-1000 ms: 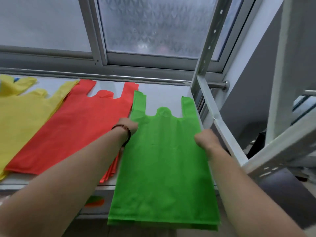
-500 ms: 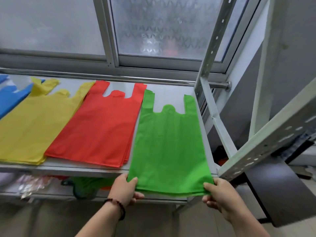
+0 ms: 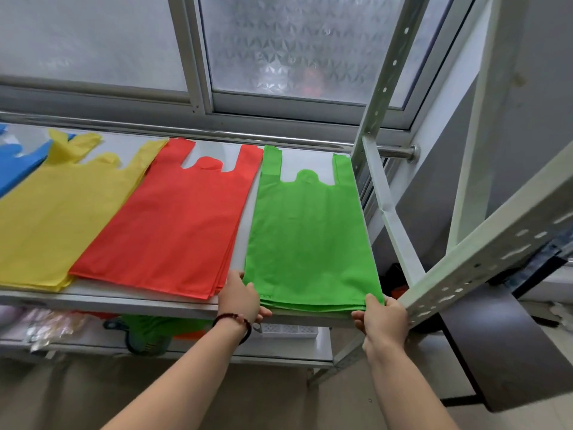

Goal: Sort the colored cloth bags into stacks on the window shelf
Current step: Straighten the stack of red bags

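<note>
Four stacks of cloth bags lie side by side on the grey window shelf [image 3: 130,301]: blue [image 3: 15,164] at far left, then yellow [image 3: 52,209], red [image 3: 173,221] and green [image 3: 310,234] at the right end. My left hand [image 3: 242,301], with a bead bracelet on its wrist, pinches the green stack's near left corner. My right hand [image 3: 383,319] pinches the near right corner. The green stack's near edge sits at the shelf's front lip.
A frosted sliding window [image 3: 279,48] runs behind the shelf. A perforated metal rack post [image 3: 384,88] and a slanted beam [image 3: 483,259] stand close on the right. A lower shelf [image 3: 279,355] holds green and orange bags, a white tray and plastic packets.
My hands have slid from the green stack's sides down to its near corners, and the stack has moved farther back onto the shelf. My view has pulled back.
</note>
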`<state>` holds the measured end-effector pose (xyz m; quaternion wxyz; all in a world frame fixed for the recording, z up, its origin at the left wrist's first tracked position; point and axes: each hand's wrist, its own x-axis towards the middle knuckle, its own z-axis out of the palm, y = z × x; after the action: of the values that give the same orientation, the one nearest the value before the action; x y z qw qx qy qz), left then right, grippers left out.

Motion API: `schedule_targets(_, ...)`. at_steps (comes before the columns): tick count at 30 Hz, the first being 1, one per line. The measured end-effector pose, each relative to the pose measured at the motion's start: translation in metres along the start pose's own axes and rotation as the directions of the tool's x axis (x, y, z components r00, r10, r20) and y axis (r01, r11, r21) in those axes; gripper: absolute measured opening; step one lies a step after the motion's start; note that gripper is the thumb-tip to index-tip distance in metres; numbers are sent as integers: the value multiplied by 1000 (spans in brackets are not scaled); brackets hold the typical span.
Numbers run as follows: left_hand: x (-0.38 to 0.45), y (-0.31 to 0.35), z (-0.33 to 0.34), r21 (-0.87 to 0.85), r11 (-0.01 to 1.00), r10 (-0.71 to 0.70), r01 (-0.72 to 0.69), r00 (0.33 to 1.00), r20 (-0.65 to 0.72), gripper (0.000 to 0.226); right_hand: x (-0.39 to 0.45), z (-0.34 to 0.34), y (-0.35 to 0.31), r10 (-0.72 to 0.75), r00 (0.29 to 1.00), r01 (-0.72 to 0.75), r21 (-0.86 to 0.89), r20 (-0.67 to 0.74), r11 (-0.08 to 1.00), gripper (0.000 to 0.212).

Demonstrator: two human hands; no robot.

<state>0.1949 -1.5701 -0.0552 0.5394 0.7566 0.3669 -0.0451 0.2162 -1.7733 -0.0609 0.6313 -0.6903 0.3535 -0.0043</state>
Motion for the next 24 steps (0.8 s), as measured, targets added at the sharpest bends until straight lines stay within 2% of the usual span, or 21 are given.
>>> schedule_targets(4,-6,6,-9,166,986,24,-30,999,38,35,-9,-2,-5,32,999,-33,91,14,995,34)
schedule_targets(6,-7,7,-25,432,901,40,-50,999,33,37,-21,-8,-9,93,992,-104,135,81,985,43)
schedule_targets(7,-8,6,-37,527,847,54,-67,998,40,38,-30,-12,-10,128,983,-146,135,132,980,40)
schedule_targets(8,-8,4,-51,554,828,66,-84,996,51,37,-40,-17,-11,155,971,-177,115,180,977,33)
schedule_targets(11,-2,-9,-104,389,911,128,-133,991,39,23,-73,-27,-14,171,933,-192,36,317,981,8)
schedule_targets(12,4,-13,-122,365,921,155,-137,988,-20,20,-85,-23,-17,159,909,-170,-6,384,986,2)
schedule_targets(15,34,-24,-169,331,939,175,-98,961,-214,23,-115,20,-25,73,821,4,-133,566,991,8)
schedule_targets(18,65,-27,-196,348,935,148,-65,965,-217,38,-139,94,-30,25,776,187,-268,630,945,16)
schedule_targets(20,81,-27,-212,416,907,153,-70,973,-171,48,-146,141,-30,-28,797,275,-320,604,907,28)
schedule_targets(22,96,-24,-227,465,883,134,-67,985,-111,55,-147,175,-30,-116,849,342,-369,515,864,41)
schedule_targets(24,110,-20,-240,491,869,100,-56,993,-63,56,-143,198,-29,-156,896,349,-442,415,826,50)
